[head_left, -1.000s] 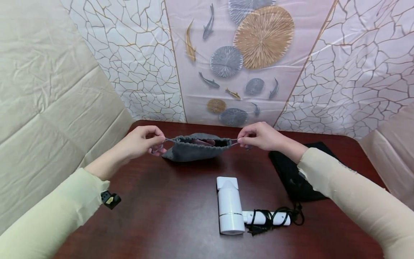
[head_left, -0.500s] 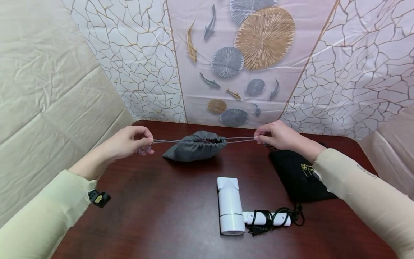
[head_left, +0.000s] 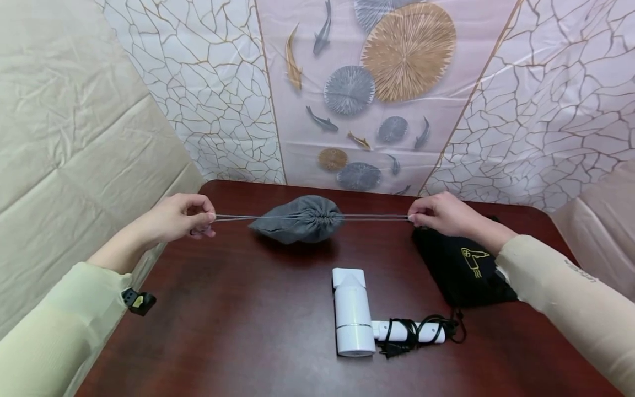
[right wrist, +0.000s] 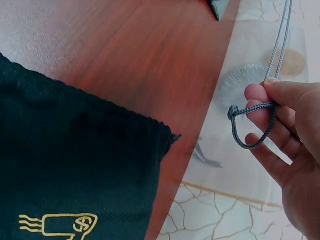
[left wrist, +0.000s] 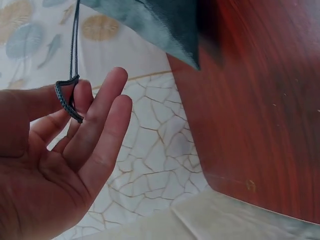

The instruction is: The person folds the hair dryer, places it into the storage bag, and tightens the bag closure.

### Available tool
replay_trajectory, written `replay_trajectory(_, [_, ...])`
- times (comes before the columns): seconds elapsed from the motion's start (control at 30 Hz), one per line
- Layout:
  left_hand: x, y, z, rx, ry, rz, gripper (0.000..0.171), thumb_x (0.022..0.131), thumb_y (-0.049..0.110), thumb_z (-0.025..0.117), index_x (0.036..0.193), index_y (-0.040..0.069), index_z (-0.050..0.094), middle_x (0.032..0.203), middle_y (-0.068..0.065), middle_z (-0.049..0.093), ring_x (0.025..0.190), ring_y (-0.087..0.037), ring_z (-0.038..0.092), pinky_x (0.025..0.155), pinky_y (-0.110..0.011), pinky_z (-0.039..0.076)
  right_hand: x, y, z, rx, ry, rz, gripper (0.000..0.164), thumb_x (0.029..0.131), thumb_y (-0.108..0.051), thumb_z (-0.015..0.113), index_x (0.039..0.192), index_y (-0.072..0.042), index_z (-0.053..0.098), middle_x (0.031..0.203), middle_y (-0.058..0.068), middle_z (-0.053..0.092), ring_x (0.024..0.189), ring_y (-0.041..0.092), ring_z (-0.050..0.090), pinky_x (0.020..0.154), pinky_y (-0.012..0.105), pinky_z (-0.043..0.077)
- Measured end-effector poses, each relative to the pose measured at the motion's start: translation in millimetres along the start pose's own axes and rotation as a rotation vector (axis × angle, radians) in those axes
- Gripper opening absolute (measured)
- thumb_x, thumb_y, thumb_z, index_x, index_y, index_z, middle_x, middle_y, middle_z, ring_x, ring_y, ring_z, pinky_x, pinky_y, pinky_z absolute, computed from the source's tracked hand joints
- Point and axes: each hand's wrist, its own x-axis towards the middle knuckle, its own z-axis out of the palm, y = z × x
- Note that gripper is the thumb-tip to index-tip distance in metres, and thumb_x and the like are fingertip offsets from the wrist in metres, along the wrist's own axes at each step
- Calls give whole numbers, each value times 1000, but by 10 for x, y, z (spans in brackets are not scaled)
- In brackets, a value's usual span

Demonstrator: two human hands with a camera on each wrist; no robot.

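A grey drawstring pouch (head_left: 297,220) sits toward the back of the table, its mouth gathered into tight pleats. My left hand (head_left: 186,218) pinches the left drawstring (head_left: 235,218) between thumb and index finger; in the left wrist view the other fingers of the left hand (left wrist: 85,145) extend loosely. On the opposite side, my right hand (head_left: 441,215) pinches the right drawstring (head_left: 374,217). A knotted loop of that cord (right wrist: 250,145) hangs below the pinch in the right wrist view. Both cords run taut and nearly level out from the pouch. Its contents are hidden.
A white hair dryer (head_left: 353,320) lies at the front centre, a black cord (head_left: 412,333) wound round its handle. Under my right forearm is a black drawstring bag (head_left: 458,264) with a yellow hair-dryer print. Patterned fabric (head_left: 347,138) rises behind the dark red table (head_left: 238,309).
Both hands have moved apart, left hand leftward and right hand rightward, drawing out the cords. The pouch's mouth has gone from wide open to cinched. The hair dryer has stayed put.
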Motion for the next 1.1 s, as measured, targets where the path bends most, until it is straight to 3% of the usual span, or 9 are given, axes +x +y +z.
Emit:
replay_trajectory(0.13, [41,-91,45,-34,-5,-46,7,107,6,64,102,0,64,91,-10,72,85,-24,79,70,-36,65,39,-24,79,20,-50,8,12,101,-10,74,94,-20,76,79,-14,70,70,1,61,63,29,51])
replay_trajectory(0.27, [85,-171,118,-57,-18,-51,8,107,6,63,102,-1,64,91,-12,73,87,-30,80,70,-39,66,89,-69,165,24,-69,8,13,101,-10,74,94,-20,76,80,-15,69,73,3,61,68,33,52])
replay_trajectory(0.5, [145,-304,219,-80,-18,-104,9,107,7,63,102,0,63,90,-13,73,88,-29,80,70,-38,66,221,-187,292,65,-77,-13,12,101,-8,73,96,-19,77,81,-10,71,72,4,59,68,33,51])
replay_trajectory(0.7, [186,-384,240,-105,65,-108,10,107,6,62,103,-4,62,87,-14,69,84,-31,80,67,-40,67,381,-340,393,99,-88,-41,11,103,-11,72,96,-18,77,82,-5,73,69,5,56,66,31,49])
replay_trajectory(0.9, [292,-404,302,-95,102,-128,15,108,9,62,109,-5,63,89,-15,72,80,-27,80,66,-40,67,559,-514,521,146,-116,-72,8,103,-9,71,100,-11,79,85,-1,75,69,7,59,64,30,50])
replay_trajectory(1.1, [395,-387,268,-54,229,-150,19,109,12,60,113,-6,65,92,-17,75,78,-24,81,67,-43,67,705,-669,648,192,-126,-113,7,103,-11,72,101,-10,79,86,-3,76,68,6,60,63,29,51])
